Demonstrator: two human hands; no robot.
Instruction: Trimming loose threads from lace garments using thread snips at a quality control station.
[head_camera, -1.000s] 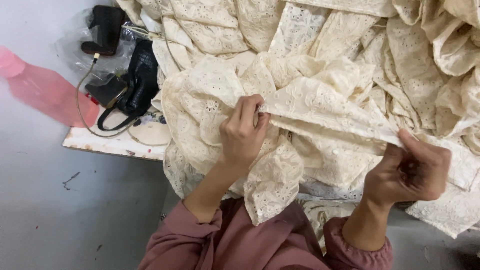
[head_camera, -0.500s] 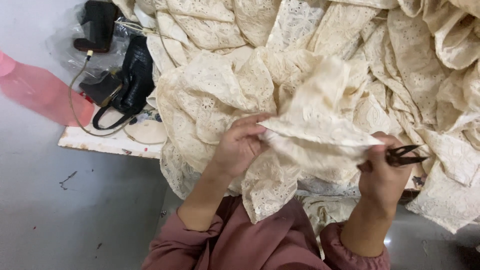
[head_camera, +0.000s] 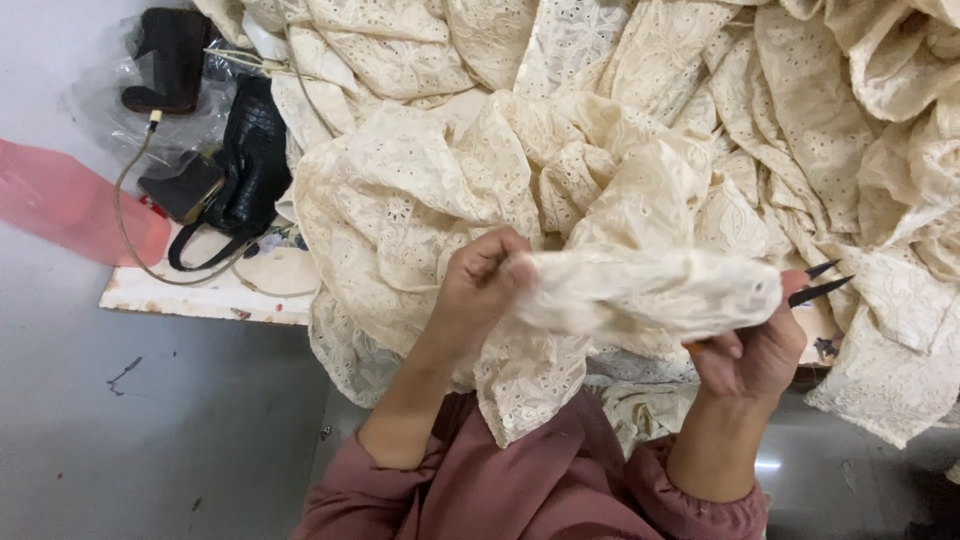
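Two hands: both closed on one bunched strip of cream lace fabric (head_camera: 650, 292).
Left hand (head_camera: 478, 290): fingers pinch the strip's left end.
Right hand (head_camera: 748, 350): fingers grip its right end and black snips (head_camera: 822, 282), blades pointing right.
Beyond the fingers: more lace heaped on the desk (head_camera: 200, 292).
Far left: black handbag (head_camera: 245, 165).

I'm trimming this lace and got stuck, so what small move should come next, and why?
Probably bring the black pointed snips in the right hand round to the cream eyelet lace fabric, since the left hand holds it stretched and the blades point away.
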